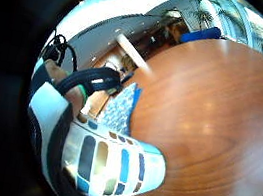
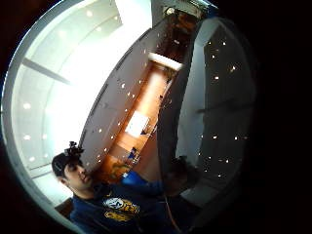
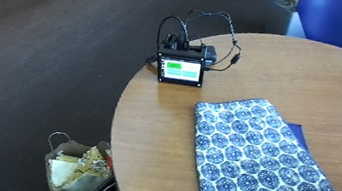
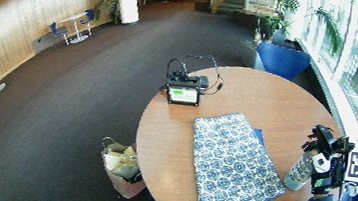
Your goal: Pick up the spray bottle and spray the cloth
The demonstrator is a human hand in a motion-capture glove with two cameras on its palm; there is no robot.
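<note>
- From the outside view my right hand [image 4: 325, 163] is out of frame; only the wide view shows it.
- It grasps the spray bottle [image 4: 300, 171], pale with coloured label blocks, upright at the table's [image 4: 279, 106] four o'clock edge.
- The blue patterned cloth [image 4: 233, 159] lies flat just beside it.

Bare table [image 4: 278, 111] right of cloth [image 4: 233, 161]

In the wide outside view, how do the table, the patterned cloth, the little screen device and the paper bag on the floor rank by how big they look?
Largest to smallest:
1. Round wooden table
2. Blue-and-white patterned cloth
3. Brown paper bag on the floor
4. Small black device with a green screen

The bag and the device look fairly close, so their order is unsure.
</note>
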